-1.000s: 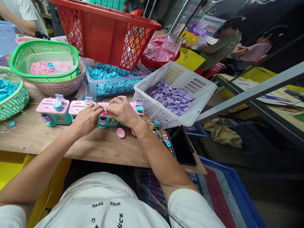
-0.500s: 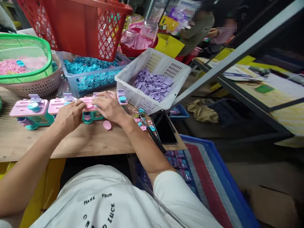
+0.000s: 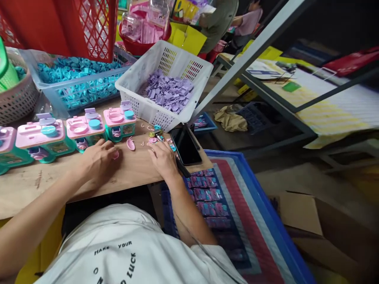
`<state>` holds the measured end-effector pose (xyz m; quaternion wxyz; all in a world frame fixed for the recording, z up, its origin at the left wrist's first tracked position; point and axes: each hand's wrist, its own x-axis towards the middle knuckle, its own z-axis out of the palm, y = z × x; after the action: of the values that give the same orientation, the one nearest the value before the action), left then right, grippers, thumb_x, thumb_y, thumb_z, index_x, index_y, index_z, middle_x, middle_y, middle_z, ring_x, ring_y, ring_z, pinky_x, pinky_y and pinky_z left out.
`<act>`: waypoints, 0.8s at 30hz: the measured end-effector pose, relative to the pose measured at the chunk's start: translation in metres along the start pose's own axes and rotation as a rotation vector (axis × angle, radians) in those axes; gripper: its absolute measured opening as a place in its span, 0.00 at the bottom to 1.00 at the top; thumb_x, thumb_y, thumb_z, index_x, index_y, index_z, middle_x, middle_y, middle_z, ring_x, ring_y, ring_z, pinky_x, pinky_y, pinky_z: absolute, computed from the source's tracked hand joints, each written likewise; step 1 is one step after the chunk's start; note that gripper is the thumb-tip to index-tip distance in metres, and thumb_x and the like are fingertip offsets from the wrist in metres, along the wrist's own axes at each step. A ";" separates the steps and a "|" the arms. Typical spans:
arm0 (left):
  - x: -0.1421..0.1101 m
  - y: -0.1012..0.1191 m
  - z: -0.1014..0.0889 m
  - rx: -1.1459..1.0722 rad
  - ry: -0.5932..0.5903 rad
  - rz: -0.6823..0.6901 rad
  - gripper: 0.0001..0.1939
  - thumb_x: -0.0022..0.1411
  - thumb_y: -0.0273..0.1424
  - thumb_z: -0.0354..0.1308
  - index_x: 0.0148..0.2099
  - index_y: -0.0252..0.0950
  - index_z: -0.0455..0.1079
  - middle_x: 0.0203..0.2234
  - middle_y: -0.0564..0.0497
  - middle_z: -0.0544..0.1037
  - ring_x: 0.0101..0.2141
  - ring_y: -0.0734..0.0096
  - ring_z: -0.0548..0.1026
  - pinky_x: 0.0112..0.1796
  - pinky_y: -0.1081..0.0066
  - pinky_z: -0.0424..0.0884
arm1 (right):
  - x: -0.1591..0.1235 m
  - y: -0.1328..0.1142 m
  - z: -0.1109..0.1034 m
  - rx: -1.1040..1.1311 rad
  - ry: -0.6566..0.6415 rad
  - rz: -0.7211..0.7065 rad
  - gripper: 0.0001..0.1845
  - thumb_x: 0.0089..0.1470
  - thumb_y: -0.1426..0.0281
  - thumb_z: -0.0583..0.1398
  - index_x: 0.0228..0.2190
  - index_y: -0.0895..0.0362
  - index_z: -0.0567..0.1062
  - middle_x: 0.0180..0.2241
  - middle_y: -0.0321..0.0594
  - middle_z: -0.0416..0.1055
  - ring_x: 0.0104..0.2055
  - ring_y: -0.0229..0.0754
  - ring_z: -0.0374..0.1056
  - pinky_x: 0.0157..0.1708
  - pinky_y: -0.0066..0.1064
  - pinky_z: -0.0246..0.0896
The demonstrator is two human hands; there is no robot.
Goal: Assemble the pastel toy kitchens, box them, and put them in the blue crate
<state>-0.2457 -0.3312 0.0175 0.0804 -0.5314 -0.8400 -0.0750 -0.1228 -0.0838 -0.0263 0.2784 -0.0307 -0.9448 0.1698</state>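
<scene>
A row of pink-and-teal toy units stands on the wooden table. My left hand rests on the table just in front of them, fingers curled over a small pink piece. My right hand lies flat by the table's right end, fingers stretched toward small loose parts. A pink oval piece lies between my hands. A white basket of purple pieces sits behind the parts.
A black phone lies at the table's right edge beside my right hand. A blue basket of teal parts and a red basket stand at the back. Below the table, a blue crate holds packed toys. Other people sit far behind.
Both hands have left the toy unit and dropped toward the table's near side. The right hand moved to the loose parts by the phone. The camera has swung right and down.
</scene>
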 end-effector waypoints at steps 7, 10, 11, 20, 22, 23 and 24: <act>-0.010 0.007 -0.008 -0.487 0.094 -0.431 0.13 0.62 0.42 0.59 0.30 0.39 0.69 0.23 0.50 0.74 0.22 0.69 0.67 0.24 0.70 0.58 | 0.022 -0.006 0.017 0.025 -0.123 -0.042 0.09 0.64 0.74 0.60 0.33 0.53 0.79 0.36 0.45 0.73 0.43 0.50 0.68 0.46 0.41 0.66; -0.013 0.019 -0.003 -0.871 0.170 -0.612 0.19 0.60 0.49 0.61 0.32 0.39 0.67 0.22 0.51 0.74 0.21 0.71 0.68 0.23 0.73 0.62 | 0.021 -0.006 0.010 0.169 -0.089 -0.003 0.10 0.64 0.73 0.58 0.32 0.54 0.77 0.35 0.45 0.75 0.42 0.49 0.70 0.46 0.40 0.67; -0.014 0.022 0.000 -0.985 0.190 -0.655 0.21 0.59 0.52 0.62 0.32 0.38 0.67 0.22 0.51 0.74 0.21 0.71 0.69 0.23 0.73 0.63 | 0.021 -0.007 0.007 0.250 -0.069 0.031 0.10 0.65 0.72 0.58 0.32 0.54 0.77 0.35 0.44 0.75 0.41 0.48 0.71 0.44 0.39 0.67; -0.009 0.035 0.006 -1.253 0.194 -0.674 0.30 0.56 0.58 0.65 0.40 0.34 0.76 0.28 0.49 0.76 0.24 0.74 0.69 0.24 0.74 0.67 | 0.003 -0.041 0.010 0.574 -0.176 0.100 0.10 0.68 0.68 0.55 0.39 0.54 0.77 0.35 0.40 0.77 0.38 0.42 0.75 0.42 0.33 0.70; -0.011 0.034 0.007 -1.267 0.218 -0.673 0.29 0.56 0.58 0.65 0.39 0.34 0.76 0.27 0.49 0.76 0.24 0.74 0.68 0.24 0.74 0.67 | -0.001 -0.042 0.016 0.447 -0.180 0.057 0.11 0.68 0.71 0.55 0.40 0.54 0.78 0.35 0.42 0.76 0.40 0.44 0.74 0.45 0.35 0.69; -0.011 0.034 0.007 -1.278 0.231 -0.674 0.29 0.56 0.58 0.66 0.38 0.34 0.75 0.26 0.50 0.75 0.23 0.75 0.68 0.24 0.74 0.66 | -0.002 -0.042 0.017 0.394 -0.177 0.035 0.12 0.68 0.72 0.54 0.41 0.54 0.78 0.36 0.43 0.76 0.41 0.45 0.73 0.46 0.36 0.69; -0.012 0.034 0.008 -1.290 0.242 -0.676 0.28 0.56 0.57 0.66 0.38 0.35 0.74 0.25 0.50 0.75 0.23 0.75 0.68 0.24 0.75 0.66 | -0.003 -0.040 0.016 0.350 -0.180 0.005 0.13 0.68 0.73 0.54 0.43 0.54 0.79 0.37 0.44 0.76 0.42 0.46 0.72 0.46 0.37 0.69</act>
<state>-0.2101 -0.3259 0.0088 -0.1835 -0.1733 -0.7323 -0.6325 -0.1275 -0.1272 -0.0271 0.1936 0.0311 -0.9219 0.3343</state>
